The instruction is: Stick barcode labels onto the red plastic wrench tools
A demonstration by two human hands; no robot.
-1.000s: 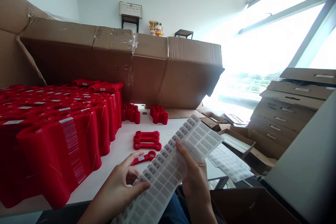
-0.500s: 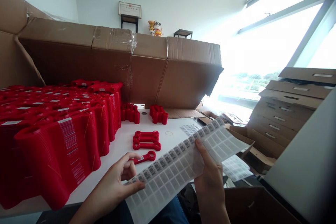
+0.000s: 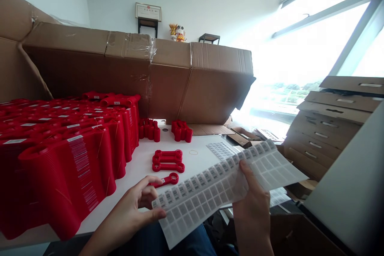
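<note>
Between both hands [image 3: 253, 196]; barcode-label sheet [image 3: 201, 195]

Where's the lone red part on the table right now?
Head view, left of centre: the lone red part lies on the white table, partly hidden behind the left hand, with the flat-lying red group just beyond it.

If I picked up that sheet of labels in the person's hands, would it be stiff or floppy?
Probably rather floppy: the label sheet bends beside the right hand. It is likely light for its size, as it looks paper-thin. It may have some spring, though, since one end juts past that hand without hanging straight down.
</note>
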